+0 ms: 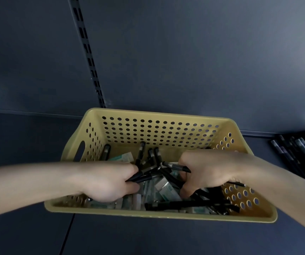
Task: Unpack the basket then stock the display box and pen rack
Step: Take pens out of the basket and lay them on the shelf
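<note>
While both sit inside yellow basket (pixel 157 129), left hand (pixel 109 183) curls round black pens (pixel 142 176); right hand (pixel 208 172) grips second pen bunch (pixel 175 166). Green-white packs (pixel 166 188) lie beneath. Basket sits on dark shelf (pixel 28 236); loose pens (pixel 298 153) far right.

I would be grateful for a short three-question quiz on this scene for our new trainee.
1. True or false: the left hand and right hand both reach into the yellow basket.
2. The left hand grips: A) black pens B) a cup C) nothing.
3. Fill in: a row of pens lies outside the basket, on the person's ____ side.
Key: 1 true; 2 A; 3 right.
</note>
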